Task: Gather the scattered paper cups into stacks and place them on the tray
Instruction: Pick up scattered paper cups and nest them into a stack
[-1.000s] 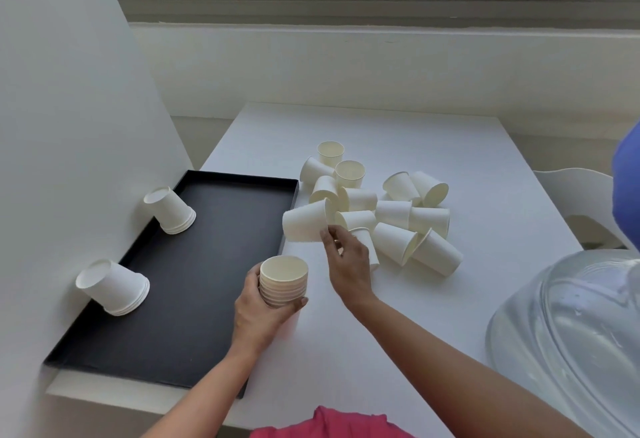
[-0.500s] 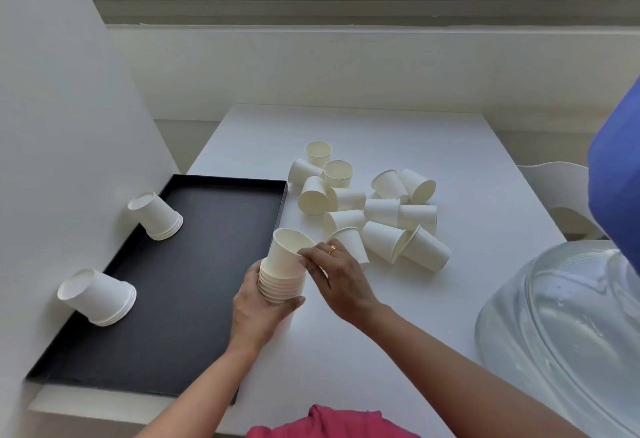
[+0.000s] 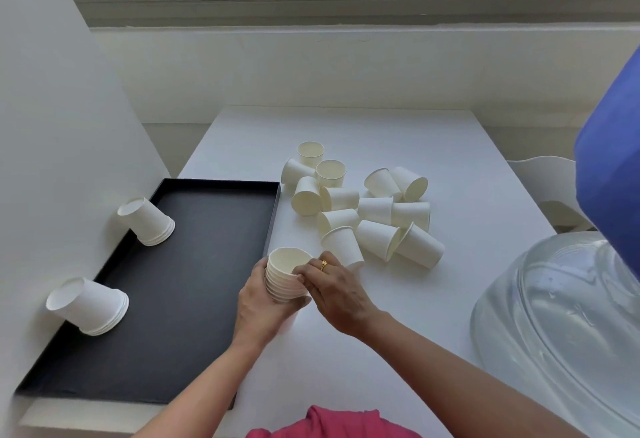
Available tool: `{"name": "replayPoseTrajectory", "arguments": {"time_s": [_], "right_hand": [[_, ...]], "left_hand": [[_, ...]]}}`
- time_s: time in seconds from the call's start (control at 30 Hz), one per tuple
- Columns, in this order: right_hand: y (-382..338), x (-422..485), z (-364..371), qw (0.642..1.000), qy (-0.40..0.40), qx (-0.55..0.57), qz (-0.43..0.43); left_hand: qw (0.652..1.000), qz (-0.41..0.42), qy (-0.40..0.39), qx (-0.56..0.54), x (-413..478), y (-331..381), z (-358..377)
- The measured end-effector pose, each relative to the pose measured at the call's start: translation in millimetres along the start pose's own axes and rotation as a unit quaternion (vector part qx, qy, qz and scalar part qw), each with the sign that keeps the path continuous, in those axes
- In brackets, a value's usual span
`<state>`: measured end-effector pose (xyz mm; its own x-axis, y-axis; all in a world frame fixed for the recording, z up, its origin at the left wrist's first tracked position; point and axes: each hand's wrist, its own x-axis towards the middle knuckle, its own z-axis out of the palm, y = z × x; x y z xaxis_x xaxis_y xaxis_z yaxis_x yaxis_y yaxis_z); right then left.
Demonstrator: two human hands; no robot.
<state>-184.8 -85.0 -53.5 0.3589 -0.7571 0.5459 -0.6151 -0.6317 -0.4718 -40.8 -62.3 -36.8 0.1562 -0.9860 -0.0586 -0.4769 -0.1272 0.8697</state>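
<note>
The left hand (image 3: 263, 302) is wrapped around the side of a nested stack of cups (image 3: 285, 273), held upright just off the near right corner of the tray (image 3: 194, 285); the right hand (image 3: 337, 290) pinches the stack's top rim with its fingertips (image 3: 301, 269), seating the uppermost cup. Paper cups of this kind are probably very light and thin-walled — they dent under a hard squeeze and roll freely when on their sides. Grip the stack around its lower wall, where the nested layers give stiffness; take a single cup by the rim or lightly across the body. The loose cups (image 3: 367, 210) lie in a tight cluster on the table (image 3: 398, 139), right of the tray, mostly on their sides and touching, so lifting one may set its neighbours rolling. Two finished stacks (image 3: 88, 306) (image 3: 147, 221) lean against the white panel (image 3: 55, 146) at the tray's left edge. A clear water bottle (image 3: 561, 330) stands near the right forearm — it could limit elbow travel.
</note>
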Motion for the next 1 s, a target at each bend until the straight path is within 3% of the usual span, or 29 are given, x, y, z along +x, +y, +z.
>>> {"name": "replayPoseTrajectory", "arguments": {"time_s": [0.1, 0.27, 0.47, 0.6, 1.0], "right_hand": [[1, 1, -4, 1.0, -0.01, 0.002, 0.003], [10, 9, -12, 0.993, 0.016, 0.021, 0.116], [30, 26, -20, 0.948, -0.181, -0.144, 0.217], [37, 29, -18, 0.92, -0.244, -0.184, 0.246], [30, 17, -15, 0.917, -0.203, -0.224, 0.259]], "left_hand": [[1.0, 0.005, -0.002, 0.002, 2, 1, 1], [1.0, 0.003, 0.011, 0.01, 6, 2, 0], [1.0, -0.003, 0.0, 0.006, 1, -5, -2], [1.0, -0.009, -0.016, -0.014, -2, -5, -5], [0.999, -0.002, -0.025, -0.02, -4, -4, -8]]}}
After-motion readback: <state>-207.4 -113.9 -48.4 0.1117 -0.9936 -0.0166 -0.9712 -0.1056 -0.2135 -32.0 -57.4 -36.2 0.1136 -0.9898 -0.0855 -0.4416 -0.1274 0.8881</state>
